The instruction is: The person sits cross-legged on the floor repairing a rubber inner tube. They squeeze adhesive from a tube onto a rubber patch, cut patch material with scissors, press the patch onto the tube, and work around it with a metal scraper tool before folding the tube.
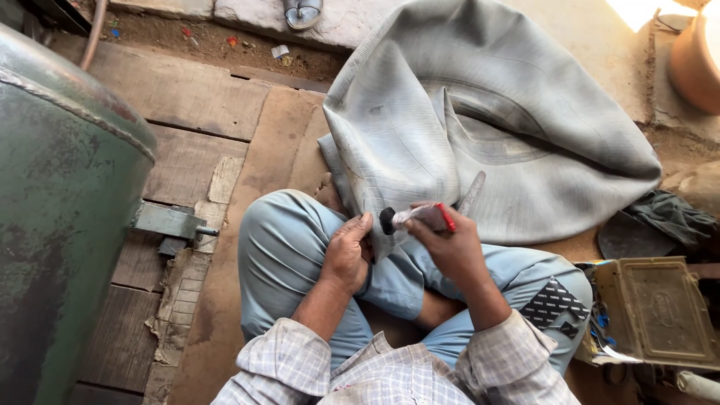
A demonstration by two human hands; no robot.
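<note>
Checked sleeves and crossed legs in pale blue trousers sit just below the big grey inner tube [487,112], which lies crumpled on the floor. At its near edge, the left hand [346,251] pinches a fold of the rubber. Just beside it, the right hand [450,244] closes around a small white tube with a black cap [416,217].

The tank [60,210] and sandal [302,11] run off frame; the tube [420,216] hides its nozzle end behind the right hand [450,251].
</note>
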